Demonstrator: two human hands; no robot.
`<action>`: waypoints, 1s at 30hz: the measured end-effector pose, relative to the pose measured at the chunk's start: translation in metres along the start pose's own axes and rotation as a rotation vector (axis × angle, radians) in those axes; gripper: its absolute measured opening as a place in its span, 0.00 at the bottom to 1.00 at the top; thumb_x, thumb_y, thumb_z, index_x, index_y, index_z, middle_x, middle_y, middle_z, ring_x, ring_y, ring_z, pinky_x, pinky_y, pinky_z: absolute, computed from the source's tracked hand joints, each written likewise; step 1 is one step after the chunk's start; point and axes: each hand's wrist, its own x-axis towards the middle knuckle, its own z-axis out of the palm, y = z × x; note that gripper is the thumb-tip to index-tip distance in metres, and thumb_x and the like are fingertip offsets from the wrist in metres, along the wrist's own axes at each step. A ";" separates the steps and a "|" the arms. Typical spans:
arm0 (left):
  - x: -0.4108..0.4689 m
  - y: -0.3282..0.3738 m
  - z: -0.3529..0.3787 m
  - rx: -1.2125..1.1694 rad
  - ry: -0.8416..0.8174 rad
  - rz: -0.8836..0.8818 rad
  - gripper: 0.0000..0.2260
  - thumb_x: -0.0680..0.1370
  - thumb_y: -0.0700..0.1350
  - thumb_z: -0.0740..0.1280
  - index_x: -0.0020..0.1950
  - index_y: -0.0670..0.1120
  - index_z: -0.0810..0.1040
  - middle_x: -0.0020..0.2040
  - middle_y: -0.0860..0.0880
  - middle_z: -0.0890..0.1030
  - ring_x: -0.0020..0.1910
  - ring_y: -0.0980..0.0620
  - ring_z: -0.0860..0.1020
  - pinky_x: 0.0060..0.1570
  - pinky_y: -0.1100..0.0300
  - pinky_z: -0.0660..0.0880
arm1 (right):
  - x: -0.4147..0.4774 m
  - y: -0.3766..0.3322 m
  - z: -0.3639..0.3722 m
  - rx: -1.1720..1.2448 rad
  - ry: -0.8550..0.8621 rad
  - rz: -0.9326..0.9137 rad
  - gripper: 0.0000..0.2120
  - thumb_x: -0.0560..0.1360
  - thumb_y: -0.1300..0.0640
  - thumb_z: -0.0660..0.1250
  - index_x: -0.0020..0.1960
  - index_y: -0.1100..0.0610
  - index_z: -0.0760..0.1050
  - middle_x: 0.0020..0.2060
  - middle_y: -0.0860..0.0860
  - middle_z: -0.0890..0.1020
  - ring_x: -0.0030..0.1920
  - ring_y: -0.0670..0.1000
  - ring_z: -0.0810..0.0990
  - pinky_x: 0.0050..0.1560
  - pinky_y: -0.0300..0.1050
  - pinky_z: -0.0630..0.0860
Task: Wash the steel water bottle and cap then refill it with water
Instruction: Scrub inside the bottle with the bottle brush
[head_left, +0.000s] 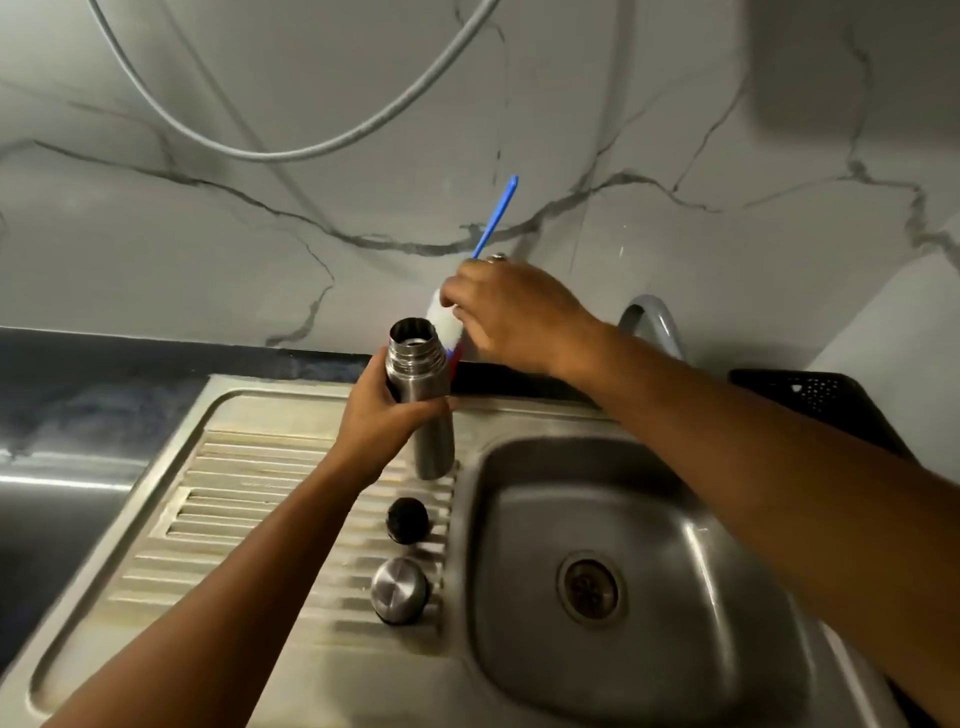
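My left hand (383, 415) grips the steel water bottle (423, 395) around its middle, holding it upright and uncapped above the ribbed drainboard. My right hand (511, 312) holds a bottle brush (444, 327) with white bristles and a blue handle that sticks up behind the hand; the bristle end sits just right of the bottle's open mouth, outside it. On the drainboard lie a black inner stopper (408, 519) and, nearer to me, the steel cap (400, 590).
The steel sink basin (675, 545) with its drain (589, 587) lies to the right of the drainboard (234, 493). A grey tap (652, 317) rises behind my right arm. A black perforated rack (821, 400) sits at far right. A grey hose hangs across the marble wall.
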 end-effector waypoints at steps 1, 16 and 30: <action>0.004 -0.004 -0.003 -0.006 0.003 -0.007 0.28 0.67 0.36 0.82 0.63 0.51 0.79 0.53 0.54 0.86 0.50 0.61 0.83 0.47 0.68 0.77 | 0.015 0.001 0.000 -0.162 -0.010 -0.089 0.10 0.78 0.61 0.64 0.57 0.58 0.79 0.53 0.57 0.82 0.55 0.61 0.81 0.62 0.57 0.76; 0.044 -0.040 -0.019 -0.084 0.086 -0.090 0.29 0.68 0.38 0.83 0.66 0.49 0.77 0.56 0.51 0.85 0.54 0.54 0.84 0.51 0.61 0.79 | 0.097 0.018 -0.021 -0.698 -0.390 0.068 0.09 0.80 0.64 0.63 0.58 0.60 0.78 0.53 0.58 0.81 0.56 0.60 0.80 0.63 0.56 0.70; 0.058 -0.049 -0.015 -0.096 0.123 -0.119 0.31 0.68 0.40 0.83 0.67 0.48 0.75 0.58 0.49 0.84 0.56 0.51 0.82 0.53 0.58 0.78 | 0.091 0.000 0.002 -0.655 -0.349 0.005 0.04 0.76 0.62 0.70 0.47 0.59 0.74 0.37 0.56 0.72 0.40 0.56 0.72 0.54 0.55 0.71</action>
